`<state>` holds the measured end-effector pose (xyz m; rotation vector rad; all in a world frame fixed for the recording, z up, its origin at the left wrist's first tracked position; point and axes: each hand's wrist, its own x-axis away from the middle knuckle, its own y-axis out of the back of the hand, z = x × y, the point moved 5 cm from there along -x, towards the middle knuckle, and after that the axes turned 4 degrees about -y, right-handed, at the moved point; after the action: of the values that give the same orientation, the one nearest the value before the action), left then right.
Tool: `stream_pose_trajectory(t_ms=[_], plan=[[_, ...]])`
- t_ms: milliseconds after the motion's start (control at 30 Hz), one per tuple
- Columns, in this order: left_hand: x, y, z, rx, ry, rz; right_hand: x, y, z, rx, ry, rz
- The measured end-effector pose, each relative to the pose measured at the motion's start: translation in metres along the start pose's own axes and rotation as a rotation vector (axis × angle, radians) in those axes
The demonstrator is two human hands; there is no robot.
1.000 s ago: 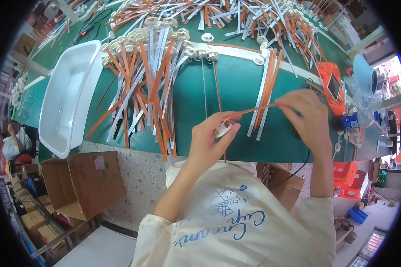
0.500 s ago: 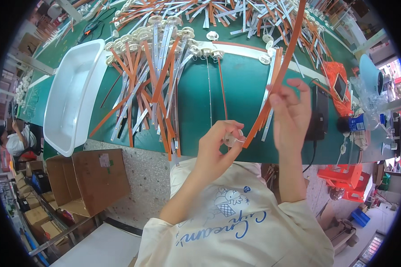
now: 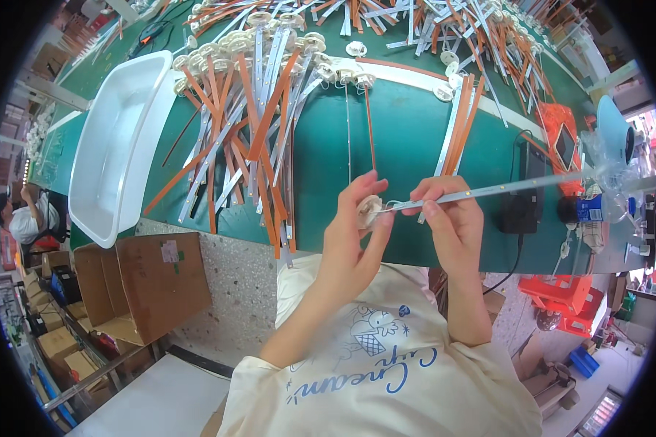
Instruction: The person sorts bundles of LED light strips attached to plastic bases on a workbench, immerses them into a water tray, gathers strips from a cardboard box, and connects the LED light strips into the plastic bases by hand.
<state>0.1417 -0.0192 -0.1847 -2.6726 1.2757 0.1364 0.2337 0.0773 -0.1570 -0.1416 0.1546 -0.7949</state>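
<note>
My left hand (image 3: 348, 237) grips a round white plastic cap (image 3: 369, 211) between thumb and fingers, above the near part of the green table. Thin pale wires run from the cap to the end of a narrow LED strip (image 3: 503, 189). Close to that wired end, my right hand (image 3: 455, 226) pinches the strip between thumb and fingers. The strip's silvery side with small dots shows, and its far end reaches out to the right. Beyond my hands, two thin strips (image 3: 370, 135) hang from white caps lying on a white bar.
A heap of orange and silver strips (image 3: 251, 138) with round caps lies left of centre. An empty white basin (image 3: 116, 153) stands farther left. On the right are more strips (image 3: 463, 131), a black power adapter (image 3: 521, 189) and an orange bag (image 3: 554, 127). Below left sits a cardboard box (image 3: 157, 284).
The strip has swung from upright to nearly level, pointing right, and its silvery face shows instead of orange. My right hand has come down and left, near the wired end. My left hand still holds the cap.
</note>
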Motion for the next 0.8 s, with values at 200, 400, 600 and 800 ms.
stream_pose_trajectory(t_ms=[200,400,600,800], plan=[[-0.003,-0.002,-0.005,0.125,-0.087,-0.055,0.001,-0.006,-0.002,-0.029,-0.005,-0.069],[-0.002,0.003,-0.002,0.106,0.022,-0.101,0.003,-0.007,-0.012,-0.053,-0.027,-0.041],[0.000,-0.004,-0.007,0.239,-0.097,-0.159,0.003,-0.014,-0.009,-0.153,-0.017,-0.099],[0.000,0.002,-0.006,0.160,-0.089,-0.189,0.003,-0.015,-0.011,-0.102,-0.003,-0.100]])
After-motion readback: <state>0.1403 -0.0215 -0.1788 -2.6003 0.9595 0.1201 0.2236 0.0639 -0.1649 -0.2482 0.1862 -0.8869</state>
